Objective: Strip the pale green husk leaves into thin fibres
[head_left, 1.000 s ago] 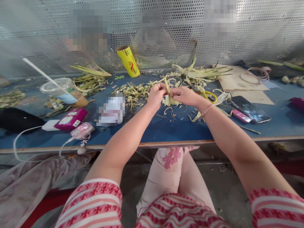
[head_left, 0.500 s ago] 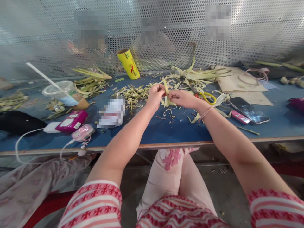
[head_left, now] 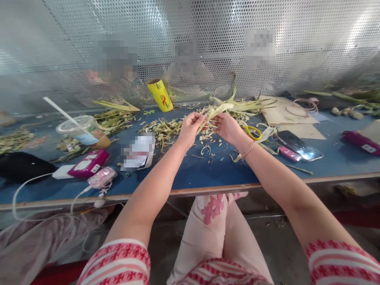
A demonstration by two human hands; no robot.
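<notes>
A pale yellow-green leaf strip (head_left: 220,109) is held over the middle of the table, slanting up to the right. My left hand (head_left: 191,128) pinches its lower end between thumb and fingers. My right hand (head_left: 228,127) has curved fingers on the strip a little higher up; its fingertips are partly hidden. Beneath and to the left of the hands lies a heap of curled plant trimmings (head_left: 162,132). Behind my right hand is a bundle of longer leaves (head_left: 252,104). Yellow-handled scissors (head_left: 253,133) lie just right of my right wrist.
A yellow wrap tube (head_left: 160,95) leans at the back by the perforated metal panel. To the left are a plastic cup with straw (head_left: 86,132), a magenta box (head_left: 89,163) and a cabled pink device (head_left: 102,177). At right are a phone (head_left: 297,145) and cardboard (head_left: 282,114).
My right hand has turned and its fingers have loosened from a tight pinch. The leaf strip now slants to the right instead of standing upright. The view has shifted slightly.
</notes>
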